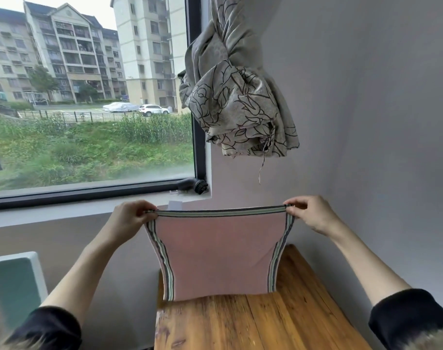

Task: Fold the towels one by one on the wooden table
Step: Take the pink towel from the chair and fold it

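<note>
A pink towel with striped grey, green and white borders hangs stretched out in the air above the wooden table. My left hand pinches its upper left corner. My right hand pinches its upper right corner. The top edge runs taut between the two hands. The towel's lower edge reaches down to the table's far part, touching or nearly touching the wood.
A window with a dark frame fills the left. A knotted patterned curtain hangs above the towel. A black object lies on the sill. Grey wall stands right of the table. A white and teal object sits at lower left.
</note>
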Available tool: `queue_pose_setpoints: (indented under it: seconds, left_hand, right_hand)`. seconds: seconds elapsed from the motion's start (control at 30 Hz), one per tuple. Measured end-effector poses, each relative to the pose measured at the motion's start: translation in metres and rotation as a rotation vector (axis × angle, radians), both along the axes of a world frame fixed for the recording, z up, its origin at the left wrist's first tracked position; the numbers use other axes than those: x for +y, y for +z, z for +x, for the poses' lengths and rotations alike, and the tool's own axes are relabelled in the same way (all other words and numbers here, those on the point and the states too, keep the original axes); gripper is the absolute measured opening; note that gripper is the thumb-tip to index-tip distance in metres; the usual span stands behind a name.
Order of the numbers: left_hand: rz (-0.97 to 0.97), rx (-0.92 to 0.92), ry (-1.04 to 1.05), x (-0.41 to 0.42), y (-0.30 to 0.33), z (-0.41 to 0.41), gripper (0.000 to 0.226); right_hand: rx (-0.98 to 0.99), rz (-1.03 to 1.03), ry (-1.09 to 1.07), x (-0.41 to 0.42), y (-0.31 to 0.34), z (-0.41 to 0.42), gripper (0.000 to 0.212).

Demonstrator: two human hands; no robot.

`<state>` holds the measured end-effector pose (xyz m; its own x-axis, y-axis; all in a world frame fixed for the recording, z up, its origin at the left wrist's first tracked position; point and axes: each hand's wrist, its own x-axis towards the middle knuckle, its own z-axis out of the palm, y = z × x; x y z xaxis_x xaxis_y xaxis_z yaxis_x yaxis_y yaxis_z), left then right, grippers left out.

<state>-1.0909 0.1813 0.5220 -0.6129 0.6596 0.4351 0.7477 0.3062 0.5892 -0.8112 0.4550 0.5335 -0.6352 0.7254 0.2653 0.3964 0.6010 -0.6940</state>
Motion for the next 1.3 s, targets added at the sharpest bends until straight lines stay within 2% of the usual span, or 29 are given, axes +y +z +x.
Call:
queue_pose_setpoints:
  seconds: [0.1, 0.2, 0.33, 0.4, 0.5, 0.57, 0.67, 0.87, 1.0, 1.17, 1.3]
  left_hand:
    - [0.025, -0.061, -0.039, -0.002, -0.008, -0.003, 0.009]
    - [0.083, -0.162, -0.110, -0.011, -0.013, -0.006, 0.020]
    - [0.137, -0.283, -0.135, -0.018, -0.026, -0.008, 0.016]
    - [0.117, -0.300, -0.117, -0.013, -0.032, -0.012, 0.012]
    - [0.040, -0.326, -0.049, 0.002, -0.051, -0.017, 0.005]
    - [-0.006, -0.396, -0.012, 0.011, -0.070, -0.016, 0.003]
    - [-0.009, -0.461, 0.021, 0.018, -0.090, -0.016, 0.004]
    - [0.137, -0.397, 0.053, 0.019, -0.083, -0.020, 0.007]
    - [0.113, -0.426, -0.004, 0.001, -0.101, -0.003, 0.005]
    - [-0.061, -0.503, -0.056, -0.032, -0.171, 0.034, 0.010]
    - [-0.267, -0.589, -0.041, -0.058, -0.237, 0.067, 0.007]
  right_hand:
    - [0.087, -0.134, 0.039, 0.003, -0.009, -0.004, 0.014]
    - [0.183, -0.358, 0.133, 0.007, -0.014, 0.000, 0.014]
    - [0.257, -0.486, 0.194, 0.012, -0.026, -0.002, 0.019]
    - [0.232, -0.419, 0.156, 0.015, -0.034, -0.011, 0.021]
    - [0.037, -0.217, 0.046, 0.021, -0.059, -0.031, 0.015]
    - [-0.062, -0.157, -0.007, 0.024, -0.080, -0.042, 0.015]
    - [-0.072, -0.122, -0.089, 0.027, -0.099, -0.054, 0.016]
    - [0.131, -0.108, -0.107, 0.028, -0.097, -0.058, 0.014]
    - [0.187, -0.154, -0.098, 0.013, -0.112, -0.040, 0.014]
    - [0.006, -0.159, -0.045, -0.018, -0.179, 0.003, 0.015]
    - [-0.221, -0.293, -0.051, -0.051, -0.249, 0.044, 0.015]
